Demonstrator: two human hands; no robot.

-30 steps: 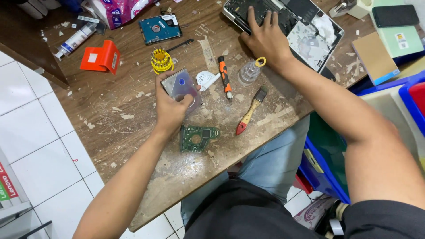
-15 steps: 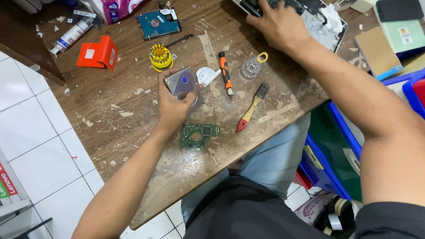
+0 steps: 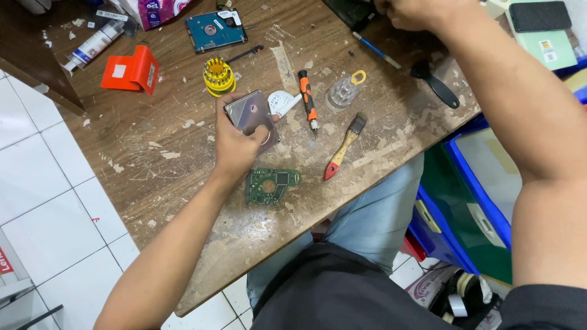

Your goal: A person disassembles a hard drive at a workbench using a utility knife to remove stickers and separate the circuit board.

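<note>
One right hand [image 3: 416, 12] half cut off.

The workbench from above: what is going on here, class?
A person sits at a worn wooden table. The left hand holds a shiny metal drive casing against the tabletop. The right hand reaches to the far edge, closed on something dark that is mostly out of view. A green circuit board lies just beside the left hand. An orange-handled screwdriver, a small brush and a yellow bit holder lie untouched.
</note>
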